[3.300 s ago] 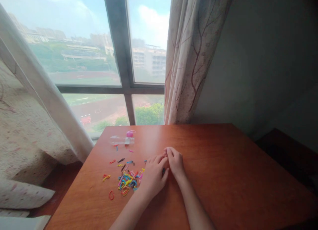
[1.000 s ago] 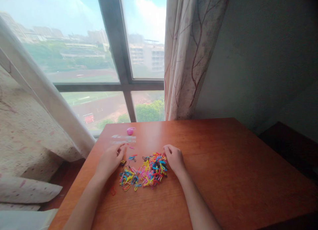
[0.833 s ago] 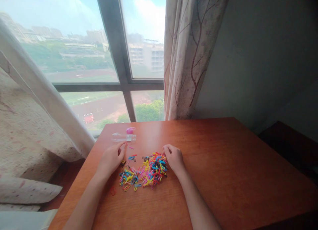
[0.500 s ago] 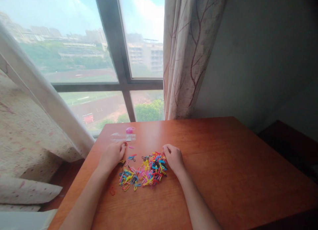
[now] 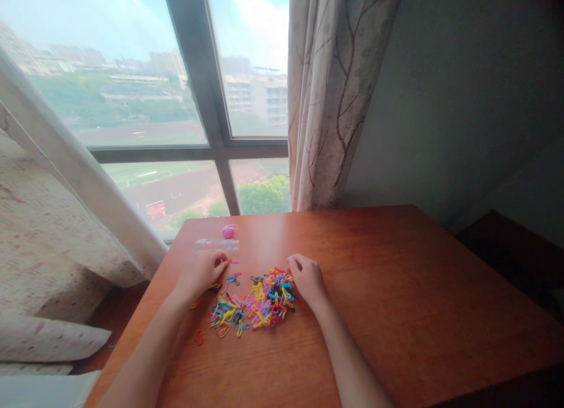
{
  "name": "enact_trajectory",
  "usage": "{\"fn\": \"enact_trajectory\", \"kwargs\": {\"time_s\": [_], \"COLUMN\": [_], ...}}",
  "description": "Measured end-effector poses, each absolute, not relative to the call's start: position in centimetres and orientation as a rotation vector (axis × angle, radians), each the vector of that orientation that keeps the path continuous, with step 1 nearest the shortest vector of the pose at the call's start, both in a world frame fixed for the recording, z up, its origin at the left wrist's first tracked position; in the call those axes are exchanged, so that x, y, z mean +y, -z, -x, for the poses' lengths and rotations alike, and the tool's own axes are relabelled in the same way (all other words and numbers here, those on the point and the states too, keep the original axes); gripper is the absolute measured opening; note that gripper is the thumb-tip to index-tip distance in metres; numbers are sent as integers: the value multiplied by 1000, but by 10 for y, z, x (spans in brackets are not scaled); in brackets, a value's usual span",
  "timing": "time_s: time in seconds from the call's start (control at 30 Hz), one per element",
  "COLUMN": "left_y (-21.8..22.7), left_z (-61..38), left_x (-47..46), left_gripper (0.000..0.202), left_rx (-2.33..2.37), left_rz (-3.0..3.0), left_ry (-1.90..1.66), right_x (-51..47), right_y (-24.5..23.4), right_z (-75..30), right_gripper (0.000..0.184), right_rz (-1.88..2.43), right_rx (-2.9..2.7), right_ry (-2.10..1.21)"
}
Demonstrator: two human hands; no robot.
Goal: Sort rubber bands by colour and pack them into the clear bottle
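Note:
Many small coloured plastic pin-shaped clips lie in a large pile (image 5: 271, 299) and a smaller, looser pile (image 5: 228, 315) joined to its left. My left hand (image 5: 206, 273) is beyond the smaller pile, thumb and forefinger pinched on a small red clip; its tips meet a pink clip (image 5: 234, 261) lying on the table. My right hand (image 5: 307, 278) rests at the right edge of the large pile, fingers curled and thumb against forefinger. What it holds, if anything, is hidden. A few blue and red clips (image 5: 232, 277) lie between the left hand and the piles.
Behind my left hand lies a clear plastic container (image 5: 217, 244), with a pink round lid (image 5: 228, 231) beyond it. A stray red clip (image 5: 199, 337) is near my left forearm. The wooden table (image 5: 396, 290) reaches a window and a curtain (image 5: 326, 102).
My left hand has moved slightly right, bringing its fingertips to the pink clip. A yellow clip now shows beside my left forearm. The right hand has hardly moved.

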State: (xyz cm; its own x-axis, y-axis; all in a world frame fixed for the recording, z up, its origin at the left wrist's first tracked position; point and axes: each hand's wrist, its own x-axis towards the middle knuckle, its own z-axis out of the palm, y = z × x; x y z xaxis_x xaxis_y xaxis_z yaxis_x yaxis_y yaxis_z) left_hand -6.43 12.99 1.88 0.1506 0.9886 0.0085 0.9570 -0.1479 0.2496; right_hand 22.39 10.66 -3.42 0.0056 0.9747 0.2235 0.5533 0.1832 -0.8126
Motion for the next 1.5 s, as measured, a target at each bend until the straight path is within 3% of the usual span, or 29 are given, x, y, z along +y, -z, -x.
{"fn": "enact_trajectory", "kwargs": {"time_s": [0.27, 0.8, 1.0, 1.17, 1.5], "left_y": [-19, -29, -36, -25, -23], "left_z": [63, 6, 50, 90, 39], "left_x": [125, 95, 72, 54, 64], "left_gripper": [34, 28, 39, 48, 39], "left_rx": [1908, 1622, 1976, 2278, 2088], "left_rz": [-2243, -2271, -2106, -1990, -2013], "left_ry": [-336, -276, -361, -145, -222], "right_x": [107, 108, 108, 108, 108], "right_y": [35, 35, 36, 36, 36], "right_z": [-224, -225, -225, -225, -225], "right_gripper": [34, 32, 31, 31, 29], "right_rz": [1485, 1485, 1481, 1480, 1482], "right_rx": [-1653, -1655, -1657, -1655, -1660], "right_ry": [-656, -667, -675, -668, -677]}}
